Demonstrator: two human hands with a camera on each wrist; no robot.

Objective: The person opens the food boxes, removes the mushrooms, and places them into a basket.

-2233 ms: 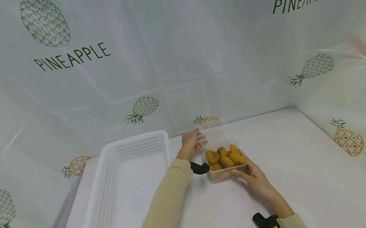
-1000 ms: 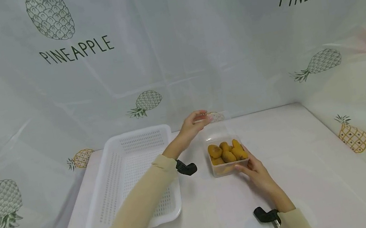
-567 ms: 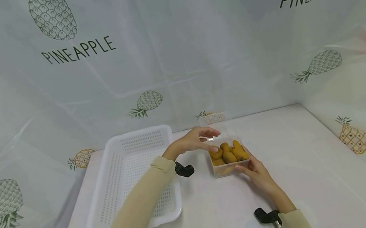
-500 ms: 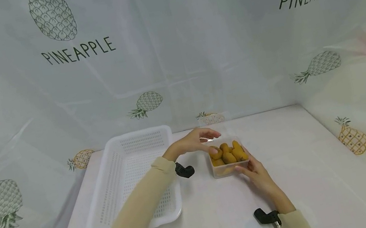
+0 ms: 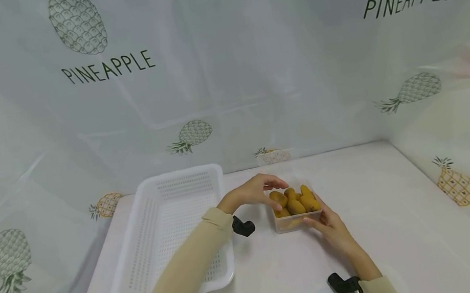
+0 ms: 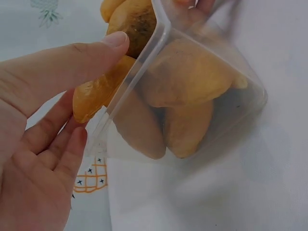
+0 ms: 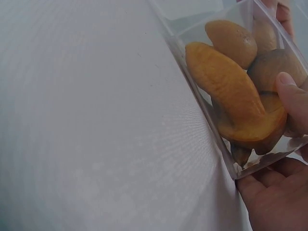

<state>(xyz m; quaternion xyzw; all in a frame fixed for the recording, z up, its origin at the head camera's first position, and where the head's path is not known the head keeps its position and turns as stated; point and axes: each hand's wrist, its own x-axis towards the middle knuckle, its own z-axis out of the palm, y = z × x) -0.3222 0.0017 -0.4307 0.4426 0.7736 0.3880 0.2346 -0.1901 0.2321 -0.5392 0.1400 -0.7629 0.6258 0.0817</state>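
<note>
A clear plastic box (image 5: 292, 223) filled with yellow-orange, lumpy, fruit-like pieces (image 7: 224, 82) rests on the table. Its transparent lid (image 5: 290, 158) stands raised at the back. My right hand (image 5: 334, 231) grips the box's front right corner, thumb on the front wall and fingers along the side. From the left, my left hand (image 5: 254, 192) reaches over the rim and pinches a yellow-orange piece (image 6: 94, 96) between thumb and fingers. That piece is at the rim, beside a darker-spotted one (image 6: 137, 26).
Left of the box lies a white perforated plastic basket (image 5: 116, 290), partly covered by my left sleeve (image 5: 189, 265). A white cloth (image 5: 406, 221) covers the table. Behind and at the sides hangs a sheet (image 5: 226, 65) printed with pineapples.
My left hand has come down from the raised lid at the back to the box's left side and closed on a piece. The right hand keeps its grip on the box.
</note>
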